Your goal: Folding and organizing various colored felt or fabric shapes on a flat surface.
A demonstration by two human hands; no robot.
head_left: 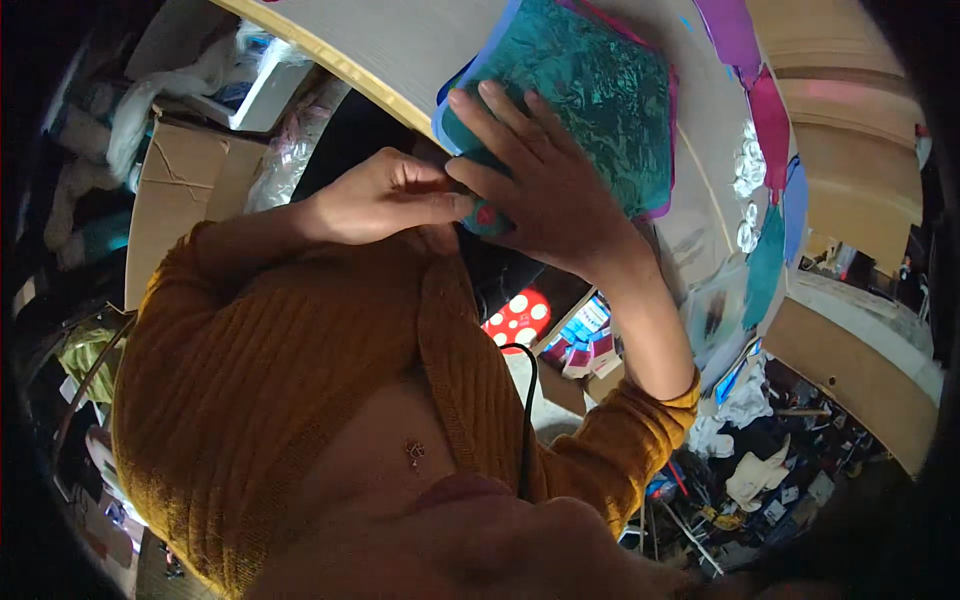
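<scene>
A stack of glossy, soft-looking plastic pieces with a teal one (610, 100) on top lies at the table's near edge. Blue and magenta borders show from under it. My right hand (550, 185) rests across its near left part, fingers stretched and spread. Beside it my left hand (385, 200) is closed, thumb and fingers pinched at the stack's near corner, where a small red spot shows. The fingertips there are partly in shadow.
The pale table (410, 40) has a light wooden edge. Purple, magenta, blue and teal pieces, the magenta one (770, 130) among them, line its right side near clear crumpled plastic (748, 165). A cardboard box (180, 200) stands left. Clutter (760, 480) covers the lower right floor.
</scene>
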